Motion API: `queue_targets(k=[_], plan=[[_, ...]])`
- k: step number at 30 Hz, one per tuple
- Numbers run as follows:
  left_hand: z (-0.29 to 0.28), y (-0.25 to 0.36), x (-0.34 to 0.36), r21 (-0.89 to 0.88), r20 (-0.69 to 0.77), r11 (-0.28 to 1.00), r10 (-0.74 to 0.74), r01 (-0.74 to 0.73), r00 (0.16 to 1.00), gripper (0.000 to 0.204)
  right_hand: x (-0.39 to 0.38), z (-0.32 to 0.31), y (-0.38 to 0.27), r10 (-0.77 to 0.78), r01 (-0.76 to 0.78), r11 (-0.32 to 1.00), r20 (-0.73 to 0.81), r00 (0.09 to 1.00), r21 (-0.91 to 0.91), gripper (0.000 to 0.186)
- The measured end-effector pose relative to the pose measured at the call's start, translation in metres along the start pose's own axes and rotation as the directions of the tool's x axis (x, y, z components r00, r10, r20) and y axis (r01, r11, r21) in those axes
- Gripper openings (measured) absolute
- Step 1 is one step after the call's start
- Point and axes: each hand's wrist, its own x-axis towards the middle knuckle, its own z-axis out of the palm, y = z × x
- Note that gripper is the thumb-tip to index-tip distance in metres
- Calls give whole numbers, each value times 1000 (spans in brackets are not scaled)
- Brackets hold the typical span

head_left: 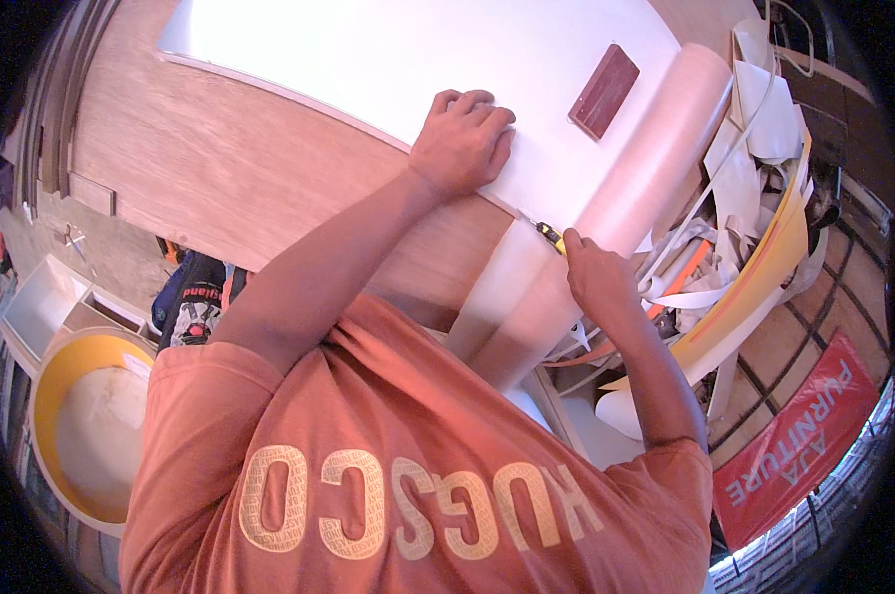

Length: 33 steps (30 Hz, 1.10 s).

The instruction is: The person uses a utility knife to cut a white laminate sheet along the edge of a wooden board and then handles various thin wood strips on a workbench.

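My left hand point(464, 144) rests on the white sheet point(358, 74) close to its near edge. Its fingers are curled in, and whatever they may hold is hidden. My right hand point(594, 277) grips a yellow and black utility knife point(549, 236). The knife's tip points up and left, at the sheet's near corner. Just right of the knife, a long roll of translucent pinkish film point(655, 148) lies slantwise along the sheet's right side. Some of the film hangs down past the near edge, in front of my body.
Plywood point(259, 139) lies beneath the white sheet. A flat dark red block point(604, 91) sits on the sheet. Tangled offcuts and strips point(754, 188) heap up on the right, beside a curved yellow-edged strip point(764, 287). A round yellow-rimmed piece point(56, 381) and a red banner point(794, 445) flank me.
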Motion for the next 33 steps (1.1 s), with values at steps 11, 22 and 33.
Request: queue_targets(k=[11, 22, 33], plan=[[-1, 0, 1, 35, -19, 999, 38, -37, 999, 14, -1, 6, 5, -19, 19, 1000, -30, 999, 13, 16], [0, 6, 2, 28, -36, 994, 109, -108, 993, 13, -32, 10, -14, 204, -181, 937, -48, 978, 297, 27], [7, 6, 3, 70, 117, 982, 165, -174, 979, 11, -28, 49, -142, 647, -231, 254, 13, 762, 939, 53]])
